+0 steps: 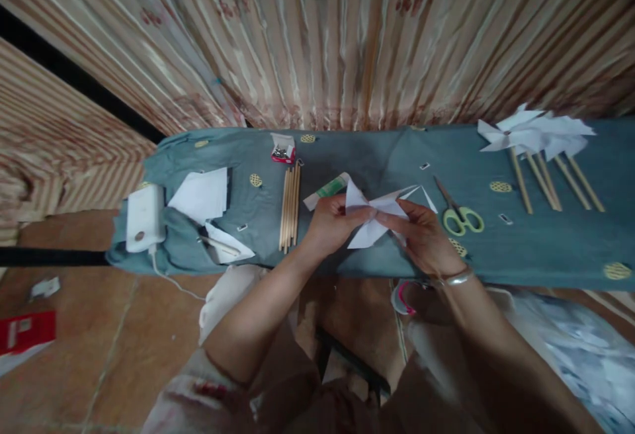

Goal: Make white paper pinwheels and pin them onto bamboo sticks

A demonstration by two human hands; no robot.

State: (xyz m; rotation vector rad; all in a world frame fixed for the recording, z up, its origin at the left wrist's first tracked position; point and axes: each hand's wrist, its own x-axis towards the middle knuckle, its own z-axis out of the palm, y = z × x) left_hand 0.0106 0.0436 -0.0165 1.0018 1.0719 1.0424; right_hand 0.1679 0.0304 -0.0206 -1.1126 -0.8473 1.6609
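A white paper pinwheel (364, 232) without a stick is held between my two hands over the table. My left hand (332, 222) pinches it from the left, its thumb at the paper's middle. From the right, my right hand (426, 235) grips another blade, its thumb also near the centre. Just behind the left hand lies a green and white glue stick (330, 188). Scissors (456, 212) with light green handles rest to the right of the right hand. White paper scraps (427, 199) show beside the right fingers.
Several wooden sticks (289, 209) lie left of my hands, below a small red box (283, 149) of metal pins. Farther left are white paper sheets (201, 196), a pen (218, 245) and a white power bank (145, 217) with a cable. Finished pinwheels (533, 133) on sticks lie far right.
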